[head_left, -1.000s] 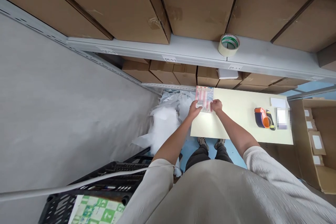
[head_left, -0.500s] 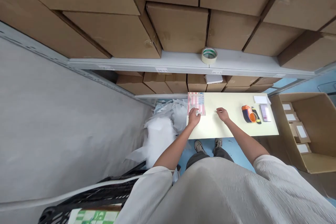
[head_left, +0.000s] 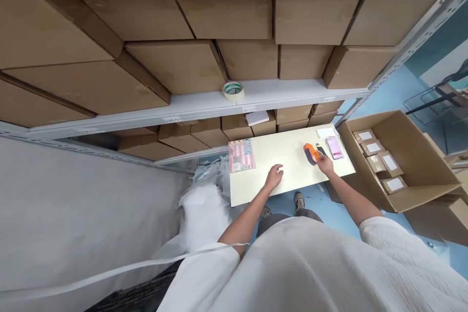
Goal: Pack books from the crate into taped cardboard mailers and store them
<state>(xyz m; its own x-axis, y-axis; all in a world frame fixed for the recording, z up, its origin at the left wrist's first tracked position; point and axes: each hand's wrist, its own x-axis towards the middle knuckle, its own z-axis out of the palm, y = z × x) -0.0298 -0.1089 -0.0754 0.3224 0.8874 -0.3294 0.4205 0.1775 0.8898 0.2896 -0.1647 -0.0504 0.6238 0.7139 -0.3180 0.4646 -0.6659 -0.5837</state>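
My right hand [head_left: 325, 165] is at the right part of the pale table [head_left: 288, 161], its fingers closed on the near end of an orange and dark-blue tape dispenser [head_left: 310, 152]. Just beyond the fingers lies a yellow and black cutter [head_left: 320, 148], partly hidden. My left hand [head_left: 274, 176] hovers over the middle of the table, thumb and fingers curved apart with nothing between them. To its left a flat packet with a stars-and-stripes print [head_left: 242, 155] lies at the table's left end.
A purple pack, partly pixelated [head_left: 335, 147], and a white sheet [head_left: 326, 132] lie at the table's right end. Right of it stands an open carton [head_left: 431, 175] with several small boxes. Shelves of cartons rise behind, with a tape roll [head_left: 233, 90]. White wrapping [head_left: 201, 204] heaps at left.
My right hand has moved right to the tape dispenser. My left hand has left the printed packet and shifted right. The view has turned to the right.
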